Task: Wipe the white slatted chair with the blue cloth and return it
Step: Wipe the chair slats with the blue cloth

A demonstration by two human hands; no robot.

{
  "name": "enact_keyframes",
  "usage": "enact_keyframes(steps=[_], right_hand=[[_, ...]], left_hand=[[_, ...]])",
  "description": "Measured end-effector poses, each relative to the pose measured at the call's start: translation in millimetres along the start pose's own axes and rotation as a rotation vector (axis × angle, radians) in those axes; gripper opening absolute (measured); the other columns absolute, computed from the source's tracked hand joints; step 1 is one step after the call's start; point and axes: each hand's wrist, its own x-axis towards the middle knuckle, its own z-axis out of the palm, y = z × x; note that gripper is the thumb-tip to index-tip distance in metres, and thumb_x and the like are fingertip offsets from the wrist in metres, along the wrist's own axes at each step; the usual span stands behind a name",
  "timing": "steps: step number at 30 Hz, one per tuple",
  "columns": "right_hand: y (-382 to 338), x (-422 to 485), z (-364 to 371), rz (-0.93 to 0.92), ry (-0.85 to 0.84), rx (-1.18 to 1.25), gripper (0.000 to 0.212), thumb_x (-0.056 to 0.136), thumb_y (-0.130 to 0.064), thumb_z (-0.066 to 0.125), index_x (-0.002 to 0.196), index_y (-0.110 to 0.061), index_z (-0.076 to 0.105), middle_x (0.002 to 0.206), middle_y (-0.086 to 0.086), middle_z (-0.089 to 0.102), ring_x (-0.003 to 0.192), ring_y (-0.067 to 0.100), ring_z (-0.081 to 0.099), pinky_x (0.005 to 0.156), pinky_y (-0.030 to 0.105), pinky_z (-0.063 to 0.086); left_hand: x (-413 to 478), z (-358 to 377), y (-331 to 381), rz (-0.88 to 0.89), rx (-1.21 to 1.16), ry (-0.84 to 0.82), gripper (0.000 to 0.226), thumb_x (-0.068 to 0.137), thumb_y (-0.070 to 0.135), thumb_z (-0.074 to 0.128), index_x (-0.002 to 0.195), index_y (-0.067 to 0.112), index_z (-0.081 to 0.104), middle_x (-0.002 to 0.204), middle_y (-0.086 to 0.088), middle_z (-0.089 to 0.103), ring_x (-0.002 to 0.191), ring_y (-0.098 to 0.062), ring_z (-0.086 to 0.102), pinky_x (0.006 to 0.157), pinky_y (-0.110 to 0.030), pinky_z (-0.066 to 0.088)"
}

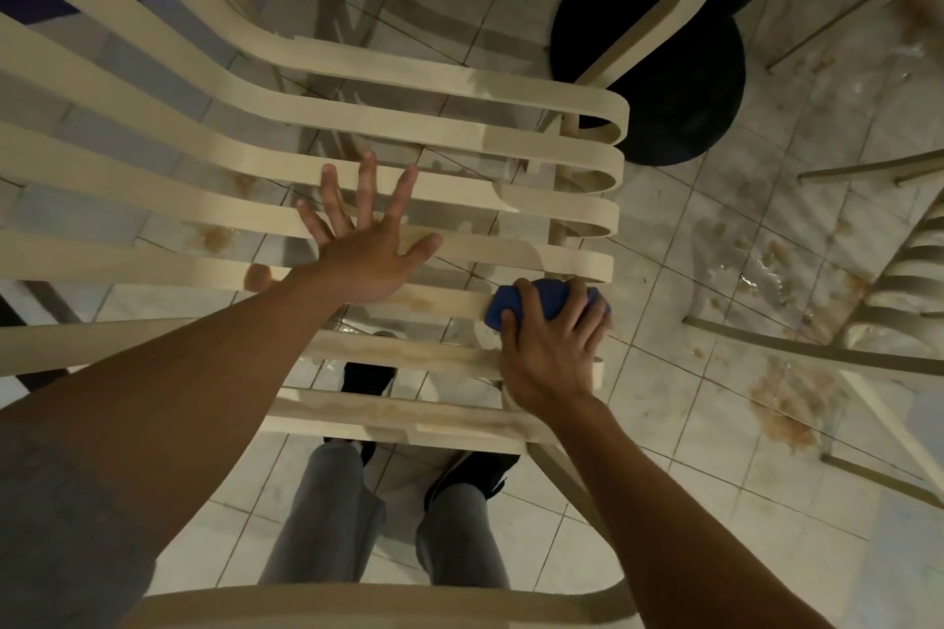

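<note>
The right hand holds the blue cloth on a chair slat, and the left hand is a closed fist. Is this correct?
No: in the head view the left hand is open, fingers spread on the chair. The right hand does hold the blue cloth on a slat.

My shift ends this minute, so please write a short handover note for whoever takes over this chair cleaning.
Left hand: open, fingers spread, resting on the white slatted chair.
Right hand: grips the blue cloth, pressed to the right end of a slat.
Done: the far slats look clean.
Left: brownish streaks show on the nearest slats. Wipe those, then do the return.
</note>
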Motion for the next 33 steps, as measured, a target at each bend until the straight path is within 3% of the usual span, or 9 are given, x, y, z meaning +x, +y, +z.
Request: enact_keyframes(steps=[4, 7, 13, 18, 24, 27, 30, 32, 33], right_hand=[[-46.9, -5.4, 14.4, -0.081, -0.041, 0.013, 0.047, 0.101, -0.045, 0.026, 0.147, -0.035, 0.019, 0.156, 0.021, -0.003, 0.141, 0.05, -0.014, 0.112, 0.062, -0.02], [-66.3, -8.4, 19.4, -0.098, -0.025, 0.029, 0.046, 0.101, -0.044, 0.028, 0.146, -0.036, 0.022, 0.156, 0.022, 0.002, 0.142, 0.049, -0.009, 0.111, 0.06, -0.02], [-26.1, -6.5, 9.8, -0.132, 0.042, -0.014, 0.045, 0.1, -0.048, 0.033, 0.144, -0.04, 0.025, 0.151, 0.017, 0.017, 0.141, 0.042, 0.012, 0.118, 0.058, -0.004], [1.0, -6.3, -8.2, -0.161, 0.135, 0.226, 0.044, 0.09, -0.029, 0.066, 0.132, -0.032, 0.055, 0.14, 0.01, 0.038, 0.127, 0.031, 0.035, 0.107, 0.048, 0.038], [1.4, -19.5, -28.4, -0.116, 0.17, 0.559, 0.038, 0.088, -0.014, 0.069, 0.123, -0.029, 0.063, 0.138, -0.002, 0.043, 0.125, 0.015, 0.043, 0.102, 0.025, 0.04], [-2.9, -24.9, -45.7, -0.078, 0.2, 0.729, 0.038, 0.089, -0.013, 0.068, 0.122, -0.029, 0.063, 0.129, -0.007, 0.048, 0.116, 0.008, 0.049, 0.096, 0.027, 0.048], [-6.8, -21.5, -63.1, -0.081, 0.281, 0.832, 0.041, 0.088, -0.005, 0.066, 0.123, -0.026, 0.062, 0.124, -0.004, 0.051, 0.111, 0.008, 0.052, 0.092, 0.025, 0.049], [-8.5, -15.5, -69.9, -0.173, 0.38, 0.767, 0.041, 0.085, 0.0, 0.068, 0.122, -0.018, 0.063, 0.13, 0.005, 0.049, 0.117, 0.006, 0.047, 0.098, 0.018, 0.044], [-9.3, -11.7, -71.1, -0.232, 0.413, 0.696, 0.04, 0.084, 0.0, 0.069, 0.121, -0.015, 0.064, 0.134, 0.01, 0.047, 0.12, 0.005, 0.042, 0.1, 0.013, 0.041]], left_hand=[[0.8, 1.6, 0.2, -0.01, -0.01, 0.008, 0.084, 0.084, 0.085, 0.024, 0.135, 0.059, -0.038, 0.141, 0.012, -0.057, 0.132, -0.035, -0.05, 0.101, -0.062, -0.031], [1.0, 2.1, 0.4, -0.011, -0.009, 0.011, 0.083, 0.085, 0.084, 0.024, 0.135, 0.059, -0.038, 0.141, 0.012, -0.057, 0.131, -0.034, -0.051, 0.101, -0.061, -0.031], [3.4, 3.8, -3.2, -0.004, -0.012, 0.043, 0.082, 0.085, 0.084, 0.025, 0.134, 0.061, -0.036, 0.143, 0.013, -0.055, 0.133, -0.034, -0.05, 0.098, -0.059, -0.034], [4.8, 6.0, -4.6, 0.001, -0.021, 0.068, 0.082, 0.085, 0.084, 0.026, 0.135, 0.061, -0.036, 0.144, 0.013, -0.054, 0.133, -0.035, -0.049, 0.099, -0.06, -0.032], [-1.1, -2.1, 0.6, -0.01, -0.033, 0.036, 0.081, 0.092, 0.074, 0.032, 0.14, 0.058, -0.031, 0.15, 0.008, -0.048, 0.136, -0.037, -0.045, 0.107, -0.065, -0.025], [-14.8, -10.4, 10.1, 0.017, -0.155, 0.155, 0.065, 0.099, 0.057, 0.041, 0.154, 0.049, 0.007, 0.165, 0.003, -0.02, 0.147, -0.035, -0.026, 0.116, -0.059, -0.016], [-34.5, -16.0, 34.3, 0.11, -0.574, 0.377, 0.028, 0.1, 0.031, 0.053, 0.126, 0.036, 0.061, 0.145, -0.002, 0.05, 0.139, -0.018, 0.035, 0.117, -0.047, 0.027], [-44.6, -19.5, 58.2, 0.041, -0.929, 0.191, 0.015, 0.1, 0.029, 0.055, 0.102, 0.032, 0.069, 0.116, 0.001, 0.069, 0.106, -0.002, 0.062, 0.093, -0.03, 0.053], [-48.5, -22.5, 69.6, -0.003, -1.093, 0.013, 0.018, 0.1, 0.035, 0.053, 0.098, 0.029, 0.07, 0.108, -0.001, 0.073, 0.095, -0.005, 0.068, 0.082, -0.027, 0.056]])
